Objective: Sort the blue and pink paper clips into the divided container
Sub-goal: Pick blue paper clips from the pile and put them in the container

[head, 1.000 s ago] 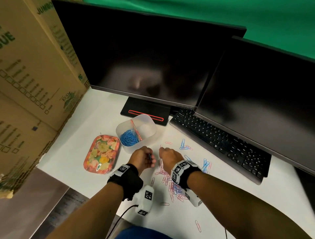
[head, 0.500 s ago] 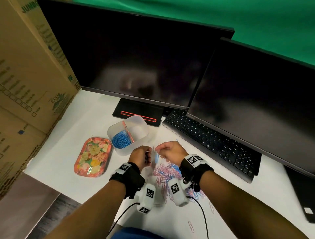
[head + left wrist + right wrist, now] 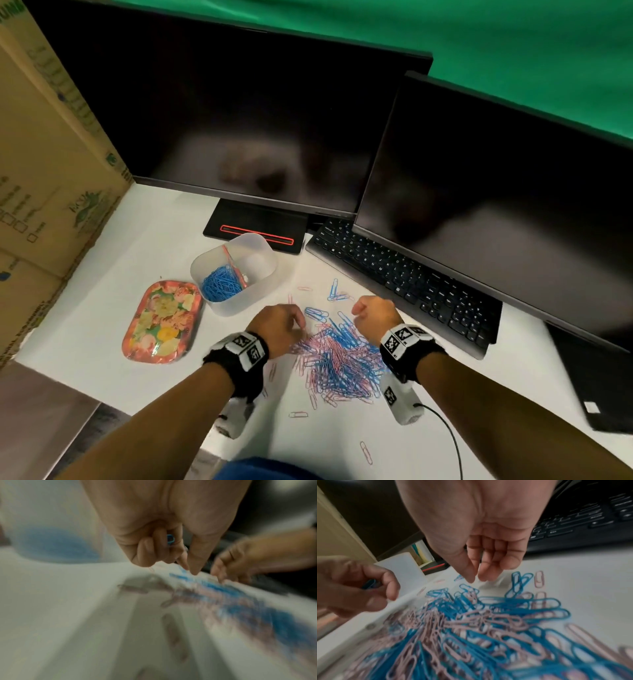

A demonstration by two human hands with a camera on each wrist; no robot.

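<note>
A heap of blue and pink paper clips point(image 3: 339, 359) lies on the white table, with loose ones scattered around it. The translucent divided container point(image 3: 260, 291) stands behind and to the left; its left compartment holds blue clips point(image 3: 219, 286), beside a pink divider. My left hand point(image 3: 284, 329) is at the heap's left edge, fingers curled round a blue paper clip point(image 3: 170, 540), thumb and forefinger tips point(image 3: 193, 569) pointing down at the heap. My right hand point(image 3: 373, 313) hovers over the heap's far right side, its fingers point(image 3: 488, 574) relaxed and holding nothing.
A floral tray point(image 3: 161, 320) lies left of the container. A black keyboard point(image 3: 404, 277) runs along the right, under two dark monitors point(image 3: 260, 113). Cardboard boxes point(image 3: 44, 164) wall the left. A flat black object point(image 3: 596, 380) sits at the far right.
Half a second ago both hands' fingertips met above the heap. They have since parted: the right hand went right, the left hand dropped to the heap's left edge.
</note>
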